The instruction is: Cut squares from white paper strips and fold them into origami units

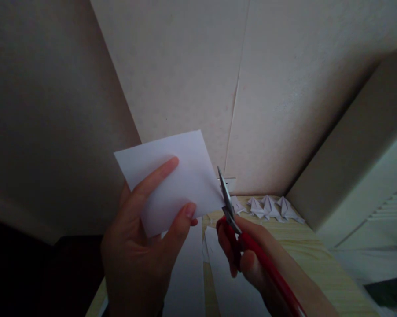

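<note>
A roughly square piece of white paper (188, 176) is held up in my left hand (142, 237), one finger and the thumb lying on its near face. My right hand (248, 246) grips scissors (229, 213) with red handles and metal blades. The blade tips point up and away, right beside the paper's lower right corner. Whether the blades touch the paper there, I cannot tell. Part of the paper's left side is covered by my left fingers.
Below my hands, white paper sheets (188, 281) lie on a light wooden table (304, 255). Several folded white paper pieces (269, 208) stand along the table's far edge. A pale wall (185, 66) rises behind, and a white cabinet-like surface (360, 176) stands to the right.
</note>
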The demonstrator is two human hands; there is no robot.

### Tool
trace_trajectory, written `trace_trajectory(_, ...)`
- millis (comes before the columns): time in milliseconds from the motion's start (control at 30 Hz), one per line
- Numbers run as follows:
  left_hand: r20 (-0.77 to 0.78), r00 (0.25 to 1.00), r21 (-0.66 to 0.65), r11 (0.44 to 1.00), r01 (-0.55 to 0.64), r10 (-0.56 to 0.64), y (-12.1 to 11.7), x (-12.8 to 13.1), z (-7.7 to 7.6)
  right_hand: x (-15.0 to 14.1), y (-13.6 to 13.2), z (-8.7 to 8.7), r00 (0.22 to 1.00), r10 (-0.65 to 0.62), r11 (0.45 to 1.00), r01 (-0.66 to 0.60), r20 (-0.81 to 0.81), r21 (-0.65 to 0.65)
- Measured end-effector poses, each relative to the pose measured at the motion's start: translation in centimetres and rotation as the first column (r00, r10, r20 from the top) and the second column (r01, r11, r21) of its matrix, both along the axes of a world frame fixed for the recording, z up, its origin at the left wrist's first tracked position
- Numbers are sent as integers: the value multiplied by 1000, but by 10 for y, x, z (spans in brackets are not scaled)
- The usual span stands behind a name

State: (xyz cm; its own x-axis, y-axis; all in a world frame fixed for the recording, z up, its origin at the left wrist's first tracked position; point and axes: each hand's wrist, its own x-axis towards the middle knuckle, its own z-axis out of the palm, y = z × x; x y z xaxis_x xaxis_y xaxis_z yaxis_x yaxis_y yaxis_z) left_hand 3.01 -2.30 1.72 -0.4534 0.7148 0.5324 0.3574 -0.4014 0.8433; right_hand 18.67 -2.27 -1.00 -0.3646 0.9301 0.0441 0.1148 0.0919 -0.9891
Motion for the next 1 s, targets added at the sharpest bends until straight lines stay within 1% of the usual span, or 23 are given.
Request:
trace_trajectory(100,-67,997,-5,1000,27,-27,3,5,6,-3,1,3,999,-27,1000,27,16,-1)
trace_trajectory(233,-62,997,-11,999,37,-37,6,13,10,-4,2,7,994,-68,998,66,83,19)
trace_trajectory(300,-44,998,-18,999,37,-38,4,12,8,-5,2,9,989,-102,993,95,109,66)
trace_trajectory(367,-18,999,-25,999,36,-37,2,9,4,-7,1,10,988,-115,990,106,100,98)
trace_trajectory(467,31,999,-29,999,14,-13,0,2,-2,-7,-1,11,993,-92,991,85,69,99)
trace_trajectory(567,76,997,1,1000,-14,13,0,0,-4,-2,-3,12,988,-104,990,92,113,108)
trace_trajectory(633,91,996,20,1000,-15,13,0,0,-4,2,-5,11,987,-67,990,48,149,134)
trace_trajectory(667,102,995,21,1000,-7,4,0,0,-4,4,-6,9,984,-47,992,26,174,122)
trace_trajectory(700,108,994,22,1000,2,-4,0,1,-4,6,-7,7,980,-123,981,96,156,170)
trace_trajectory(733,110,994,19,1000,13,-15,0,1,-4,7,-7,5,973,-170,973,140,157,185)
trace_trajectory(767,113,993,22,1000,20,-22,0,1,-4,7,-7,2,970,-181,972,151,165,178)
trace_trajectory(900,70,997,7,1000,22,-22,1,0,-5,4,-2,-6,984,-132,985,116,122,130)
trace_trajectory(1000,43,999,11,1000,22,-23,1,-2,-6,2,1,-9,985,-141,985,130,98,111)
